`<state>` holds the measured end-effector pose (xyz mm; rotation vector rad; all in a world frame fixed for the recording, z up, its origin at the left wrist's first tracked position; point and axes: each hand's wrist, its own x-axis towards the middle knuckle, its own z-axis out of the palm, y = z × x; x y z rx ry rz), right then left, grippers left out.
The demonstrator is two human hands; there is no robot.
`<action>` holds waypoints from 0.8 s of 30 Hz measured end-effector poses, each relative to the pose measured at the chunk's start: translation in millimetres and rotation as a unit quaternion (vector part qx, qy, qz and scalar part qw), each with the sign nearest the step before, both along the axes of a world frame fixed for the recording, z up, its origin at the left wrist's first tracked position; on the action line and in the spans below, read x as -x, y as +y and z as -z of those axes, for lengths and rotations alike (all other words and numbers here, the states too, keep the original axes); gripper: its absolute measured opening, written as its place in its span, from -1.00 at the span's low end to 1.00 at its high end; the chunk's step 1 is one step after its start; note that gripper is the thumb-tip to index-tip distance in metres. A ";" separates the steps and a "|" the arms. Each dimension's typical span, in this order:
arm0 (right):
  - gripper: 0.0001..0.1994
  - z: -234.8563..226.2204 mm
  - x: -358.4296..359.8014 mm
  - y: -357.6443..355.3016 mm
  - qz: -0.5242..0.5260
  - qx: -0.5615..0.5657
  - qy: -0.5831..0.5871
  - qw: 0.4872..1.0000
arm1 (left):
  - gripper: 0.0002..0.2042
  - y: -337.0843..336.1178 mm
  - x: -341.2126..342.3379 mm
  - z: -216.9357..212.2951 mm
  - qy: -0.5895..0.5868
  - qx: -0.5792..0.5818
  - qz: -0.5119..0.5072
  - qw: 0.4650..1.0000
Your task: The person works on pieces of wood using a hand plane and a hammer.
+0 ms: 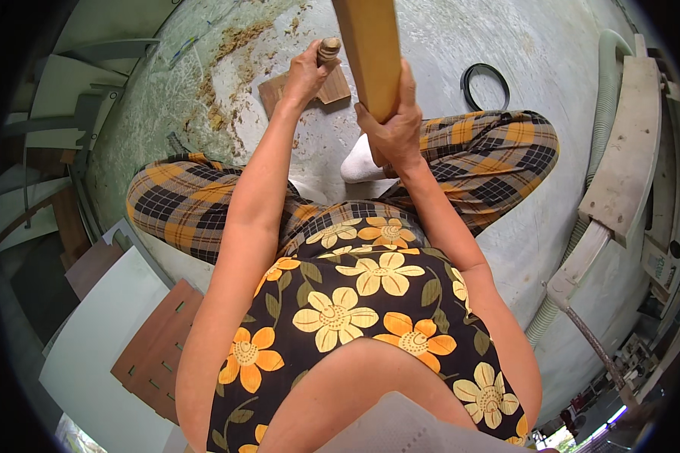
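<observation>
Right grip: the right hand (391, 128) is wrapped tight around the lower end of a pale wooden beam (370, 53), fingers curled over its near face, thumb up its right edge.
Beam: it stands nearly upright in front of the person and runs out of the top of the view; its foot is hidden behind the hand.
Left grip: the left hand (306, 75) is closed on a short turned handle (328, 50), whose ribbed wooden end sticks out above the fingers; what the handle belongs to cannot be told.
Under the left hand: a small brown board (338, 89) lies flat on the floor, just beyond the knuckles.
Sawdust: a loose trail (230, 57) lies left of the board.
Legs: the person sits cross-legged in plaid trousers, a white sock (361, 162) showing just below the right hand.
Floor: grey concrete (521, 45); a black ring (485, 84) lies right of the beam.
Right edge: a ribbed hose (603, 113) and pale planks (629, 143).
Left edge: white and brown panels (155, 347).
</observation>
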<state>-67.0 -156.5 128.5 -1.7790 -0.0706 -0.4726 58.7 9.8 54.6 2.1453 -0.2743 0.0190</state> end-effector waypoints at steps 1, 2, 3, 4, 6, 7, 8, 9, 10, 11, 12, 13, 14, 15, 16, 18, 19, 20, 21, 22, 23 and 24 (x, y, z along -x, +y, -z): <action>-0.15 6.8 -2.3 -3.8 -0.015 0.089 0.084 0.992 | -0.67 -1.3 -0.8 0.1 0.005 -0.014 -0.006 1.000; -0.16 13.2 -2.9 -8.0 -0.029 0.177 0.167 0.970 | -0.67 -2.4 -1.6 0.0 0.010 -0.027 -0.012 1.000; -0.16 19.5 -1.6 -11.6 -0.024 0.175 0.168 0.970 | -0.67 -3.1 -0.7 0.5 0.010 -0.028 -0.007 1.000; -0.16 20.0 -2.4 -10.0 -0.028 0.155 0.167 0.973 | -0.67 -0.2 0.5 2.5 -0.009 -0.032 -0.007 0.999; -0.17 20.8 -5.3 -9.3 -0.013 0.136 0.130 0.982 | -0.66 1.6 -2.7 6.7 -0.013 -0.056 -0.009 0.998; -0.17 14.7 -4.4 -8.5 -0.012 0.134 0.132 0.982 | -0.66 0.6 -2.0 6.1 -0.011 -0.058 -0.007 0.998; -0.17 6.4 -3.8 -7.9 -0.003 0.091 0.075 0.993 | -0.67 -0.4 -1.5 5.5 -0.011 -0.036 -0.002 0.999; -0.18 1.9 -3.1 -6.4 0.007 0.047 0.018 0.999 | -0.68 -0.9 -0.6 4.9 -0.011 -0.013 0.004 1.000; -0.18 4.0 -2.2 -5.7 0.010 0.046 0.018 0.999 | -0.68 -2.7 -0.5 4.2 -0.010 -0.014 0.006 1.000; -0.17 8.8 -2.1 -4.7 0.021 0.033 -0.008 0.999 | -0.69 -4.5 -0.7 3.2 -0.001 -0.013 0.006 1.000; -0.16 13.7 -1.8 -4.4 0.032 0.021 -0.035 0.999 | -0.70 -6.6 -0.7 2.1 0.008 -0.011 0.005 1.000; -0.16 20.1 -2.1 -5.2 0.034 0.022 -0.036 0.999 | -0.70 -7.8 -2.0 3.2 0.007 -0.011 0.007 1.000; -0.15 26.2 -2.3 -6.0 0.013 0.099 0.066 0.993 | -0.70 -7.8 -2.7 4.1 0.013 -0.028 0.012 0.999; -0.13 32.2 -1.9 -8.2 -0.008 0.175 0.168 0.970 | -0.70 -7.7 -3.2 5.0 0.020 -0.045 0.017 0.999; -0.11 23.4 -1.6 -8.6 -0.015 0.170 0.182 0.968 | -0.70 -4.7 -2.9 7.2 0.020 -0.050 0.011 0.998; -0.11 18.7 -5.7 -9.7 -0.010 0.149 0.136 0.979 | -0.69 -1.0 -6.8 11.6 0.002 -0.040 0.010 0.999; -0.10 14.0 -4.2 -9.2 0.000 0.126 0.098 0.987 | -0.69 -1.9 -4.0 11.4 -0.010 -0.031 0.015 0.999; -0.10 9.4 -3.8 -8.5 0.000 0.125 0.100 0.987 | -0.67 -3.3 -1.5 11.5 -0.019 -0.040 0.007 0.999; -0.11 4.6 -4.3 -7.6 0.015 0.078 0.052 0.995 | -0.67 -3.7 -1.0 10.7 -0.017 -0.041 0.008 0.999; -0.11 -0.9 -4.9 -7.5 0.031 0.031 0.001 0.999 | -0.66 -5.5 -3.2 8.2 -0.014 -0.036 0.015 0.999; -0.11 4.4 -3.8 -7.1 0.033 0.031 0.001 0.999 | -0.65 -7.3 -4.2 5.9 -0.011 -0.031 0.022 0.999; -0.12 14.8 -2.2 -6.5 0.043 0.043 -0.013 0.998 | -0.65 -8.3 -3.6 3.7 -0.011 -0.031 0.025 0.999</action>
